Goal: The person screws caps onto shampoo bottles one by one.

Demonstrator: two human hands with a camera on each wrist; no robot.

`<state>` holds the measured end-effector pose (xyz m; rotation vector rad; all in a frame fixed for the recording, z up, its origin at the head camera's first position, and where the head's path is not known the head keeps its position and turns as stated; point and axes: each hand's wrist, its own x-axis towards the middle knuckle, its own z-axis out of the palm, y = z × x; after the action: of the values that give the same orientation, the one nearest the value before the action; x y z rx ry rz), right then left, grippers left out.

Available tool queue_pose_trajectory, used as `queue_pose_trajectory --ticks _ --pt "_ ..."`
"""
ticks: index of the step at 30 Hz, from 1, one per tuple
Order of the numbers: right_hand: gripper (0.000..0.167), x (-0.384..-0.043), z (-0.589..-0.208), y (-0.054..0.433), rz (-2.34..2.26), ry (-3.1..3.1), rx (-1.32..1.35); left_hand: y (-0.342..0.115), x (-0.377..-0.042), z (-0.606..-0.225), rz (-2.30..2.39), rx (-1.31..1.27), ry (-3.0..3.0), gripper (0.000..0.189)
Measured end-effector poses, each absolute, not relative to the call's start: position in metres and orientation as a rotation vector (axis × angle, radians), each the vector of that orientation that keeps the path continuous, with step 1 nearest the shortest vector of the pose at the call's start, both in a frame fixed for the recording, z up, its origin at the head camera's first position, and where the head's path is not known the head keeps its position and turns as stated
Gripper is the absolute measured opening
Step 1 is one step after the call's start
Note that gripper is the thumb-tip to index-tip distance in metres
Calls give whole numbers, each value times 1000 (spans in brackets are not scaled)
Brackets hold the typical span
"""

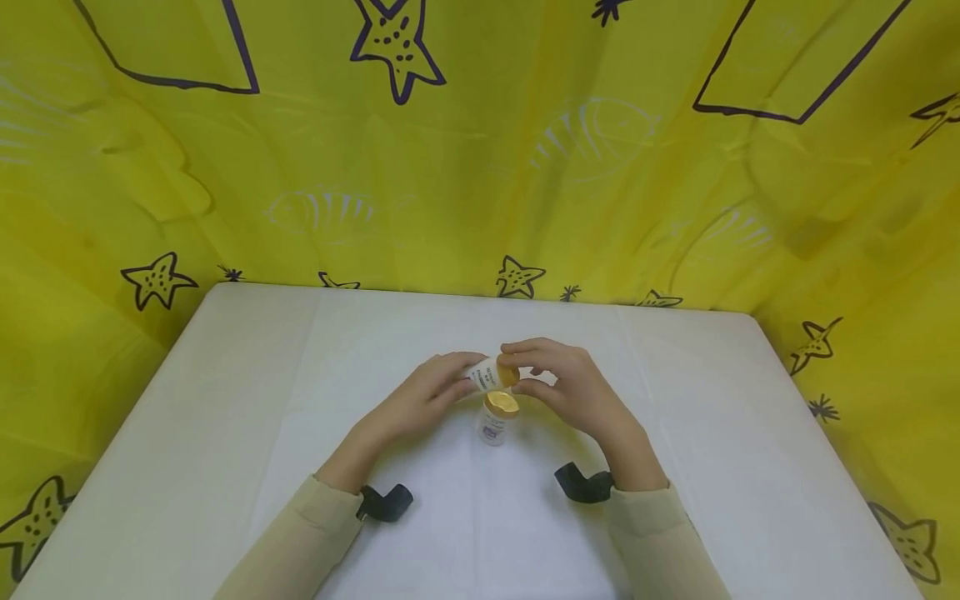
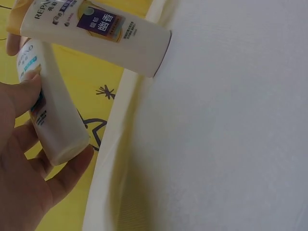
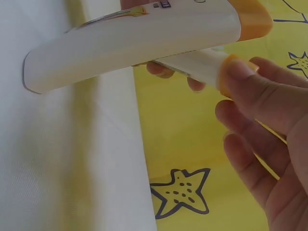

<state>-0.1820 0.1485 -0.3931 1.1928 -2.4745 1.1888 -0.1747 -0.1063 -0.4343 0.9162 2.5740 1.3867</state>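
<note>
Just behind and above a standing bottle, my left hand (image 1: 420, 392) holds a white shampoo-type bottle (image 1: 486, 375) by its body, tilted on its side. My right hand (image 1: 573, 383) pinches that bottle's golden-orange cap (image 3: 226, 74) between thumb and fingers. In the left wrist view, the held bottle (image 2: 60, 115) has my thumb on its label side and fingers around the base. A second, similar bottle (image 1: 492, 427) stands upright on the table, its golden cap at the top. Its front label (image 2: 98, 21) bears dark purple and gold print. Part of the held bottle's label is hidden.
A white cloth covers the table (image 1: 360, 333). Behind and beside it hangs a yellow curtain (image 1: 465, 183) printed with starfish and fish outlines. Dark wrist-camera mounts (image 1: 386, 503) stick out inward from both sleeves, near the tabletop.
</note>
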Motion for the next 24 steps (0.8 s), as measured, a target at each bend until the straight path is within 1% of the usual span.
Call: queue_pose_trajectory --ticks 9,16,24 --pt "43 -186 -397 148 1195 -2381 1222 -106 -174 -431 1462 882 2512 36" --pt "45 -186 -397 147 1302 -2294 1223 -106 -175 -431 1463 888 2474 41" --pt "40 -185 -396 146 1375 -2283 1218 -103 -173 -433 1535 918 2490 37"
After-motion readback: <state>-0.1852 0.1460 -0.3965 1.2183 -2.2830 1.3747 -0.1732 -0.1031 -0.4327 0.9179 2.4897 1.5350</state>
